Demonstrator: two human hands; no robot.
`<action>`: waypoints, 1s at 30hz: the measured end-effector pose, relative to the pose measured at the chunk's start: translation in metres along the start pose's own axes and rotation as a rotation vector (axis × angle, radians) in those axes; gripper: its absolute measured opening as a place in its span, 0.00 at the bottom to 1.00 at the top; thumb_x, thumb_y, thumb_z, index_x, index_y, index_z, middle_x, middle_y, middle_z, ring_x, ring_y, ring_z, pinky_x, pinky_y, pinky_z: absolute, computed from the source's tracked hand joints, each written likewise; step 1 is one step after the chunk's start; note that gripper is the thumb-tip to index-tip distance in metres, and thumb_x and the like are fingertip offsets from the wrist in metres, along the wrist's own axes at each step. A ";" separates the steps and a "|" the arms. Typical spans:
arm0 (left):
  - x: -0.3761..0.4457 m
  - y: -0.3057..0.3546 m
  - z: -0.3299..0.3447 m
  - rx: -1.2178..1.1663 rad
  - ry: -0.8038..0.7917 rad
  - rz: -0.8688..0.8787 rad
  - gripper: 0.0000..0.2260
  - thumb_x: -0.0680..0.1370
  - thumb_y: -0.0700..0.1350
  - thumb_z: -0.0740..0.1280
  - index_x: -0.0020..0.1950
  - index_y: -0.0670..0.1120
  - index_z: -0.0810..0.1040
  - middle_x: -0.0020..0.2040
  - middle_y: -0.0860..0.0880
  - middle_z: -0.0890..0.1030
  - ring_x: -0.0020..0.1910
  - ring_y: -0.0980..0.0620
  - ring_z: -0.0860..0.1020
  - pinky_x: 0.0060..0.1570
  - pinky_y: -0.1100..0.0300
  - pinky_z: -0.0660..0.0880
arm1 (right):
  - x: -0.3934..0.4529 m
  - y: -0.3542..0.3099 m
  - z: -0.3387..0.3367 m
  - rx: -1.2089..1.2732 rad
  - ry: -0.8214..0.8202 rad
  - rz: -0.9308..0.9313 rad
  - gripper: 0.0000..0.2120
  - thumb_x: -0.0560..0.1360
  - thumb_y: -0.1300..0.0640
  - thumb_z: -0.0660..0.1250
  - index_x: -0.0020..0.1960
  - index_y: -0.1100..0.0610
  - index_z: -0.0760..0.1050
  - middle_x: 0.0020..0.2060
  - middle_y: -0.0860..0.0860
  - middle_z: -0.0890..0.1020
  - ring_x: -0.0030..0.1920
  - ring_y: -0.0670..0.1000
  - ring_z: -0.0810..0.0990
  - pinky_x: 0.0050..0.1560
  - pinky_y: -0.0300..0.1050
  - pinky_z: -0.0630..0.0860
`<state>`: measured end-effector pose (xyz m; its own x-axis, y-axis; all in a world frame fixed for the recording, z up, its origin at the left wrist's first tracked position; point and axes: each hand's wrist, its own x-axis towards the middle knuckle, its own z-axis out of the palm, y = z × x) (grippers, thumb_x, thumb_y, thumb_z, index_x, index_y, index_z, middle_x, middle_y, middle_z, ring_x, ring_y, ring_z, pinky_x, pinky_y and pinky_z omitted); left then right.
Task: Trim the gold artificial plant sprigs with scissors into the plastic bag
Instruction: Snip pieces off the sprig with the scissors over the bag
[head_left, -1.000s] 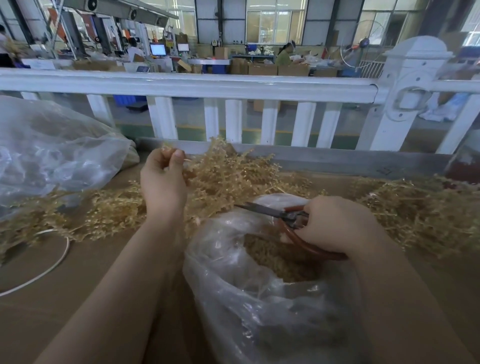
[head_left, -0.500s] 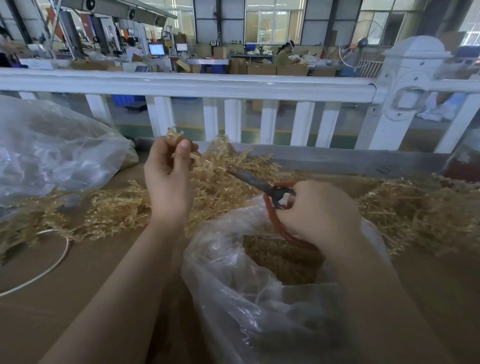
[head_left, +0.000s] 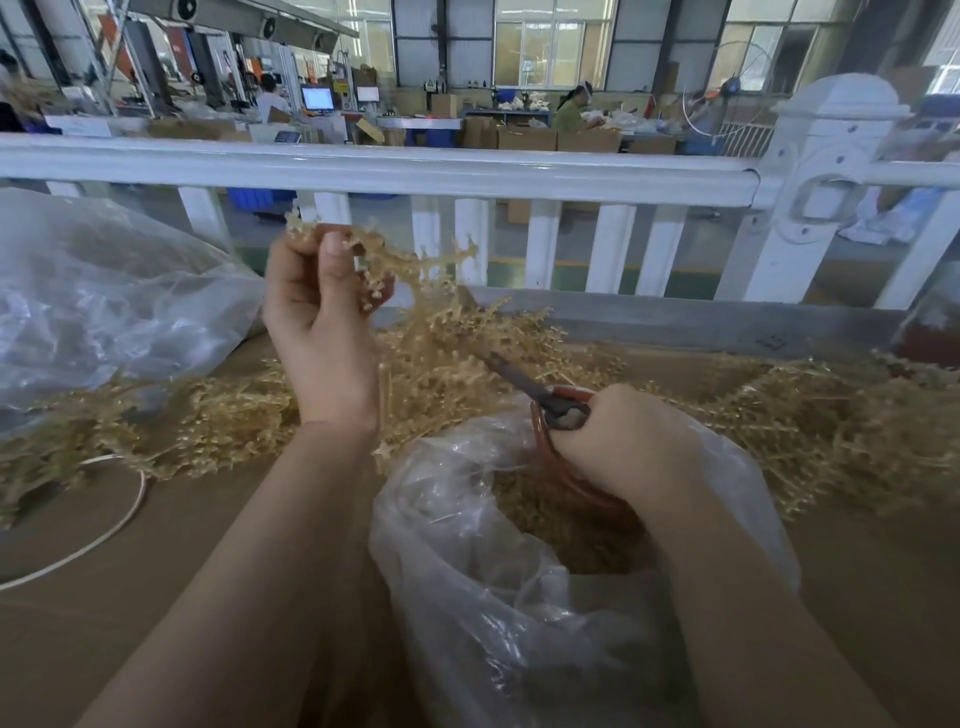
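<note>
Here the raised left hand (head_left: 319, 317) grips a gold sprig (head_left: 415, 265), the right hand (head_left: 618, 441) grips scissors (head_left: 545, 395).

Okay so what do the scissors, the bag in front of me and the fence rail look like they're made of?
Scissors: dark, dull metal blades, apparently tarnished; reddish handle loops, probably plastic or coated.
Bag: thin clear plastic film, glossy and crinkled, with the trimmings showing through.
Fence rail: smooth glossy white, either painted metal or plastic; the look leaves it open.
</note>
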<state>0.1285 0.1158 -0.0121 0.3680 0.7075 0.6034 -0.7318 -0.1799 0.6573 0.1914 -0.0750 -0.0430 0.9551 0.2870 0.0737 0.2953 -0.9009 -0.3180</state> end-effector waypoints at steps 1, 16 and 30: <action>-0.001 -0.002 0.000 -0.022 -0.019 -0.063 0.06 0.84 0.42 0.60 0.48 0.46 0.73 0.47 0.43 0.76 0.44 0.49 0.75 0.43 0.57 0.75 | 0.001 0.001 0.000 0.099 0.004 0.013 0.22 0.77 0.35 0.63 0.40 0.53 0.78 0.30 0.49 0.79 0.31 0.49 0.77 0.28 0.41 0.66; -0.030 -0.019 0.014 -0.288 0.056 -0.646 0.20 0.83 0.37 0.62 0.37 0.50 0.86 0.46 0.45 0.86 0.42 0.47 0.85 0.50 0.50 0.83 | -0.006 0.004 -0.028 0.829 -0.220 0.116 0.20 0.71 0.40 0.75 0.46 0.58 0.82 0.29 0.50 0.85 0.21 0.42 0.77 0.21 0.32 0.70; -0.048 -0.020 0.023 0.133 -0.154 -0.352 0.09 0.84 0.41 0.60 0.50 0.42 0.79 0.50 0.41 0.83 0.52 0.41 0.82 0.56 0.42 0.78 | -0.008 -0.024 -0.003 1.322 -0.212 -0.141 0.18 0.65 0.59 0.82 0.41 0.54 0.72 0.29 0.44 0.80 0.36 0.48 0.81 0.49 0.51 0.78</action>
<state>0.1384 0.0701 -0.0433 0.6718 0.6327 0.3853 -0.4690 -0.0394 0.8823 0.1766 -0.0564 -0.0335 0.8611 0.5032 0.0731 0.0302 0.0930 -0.9952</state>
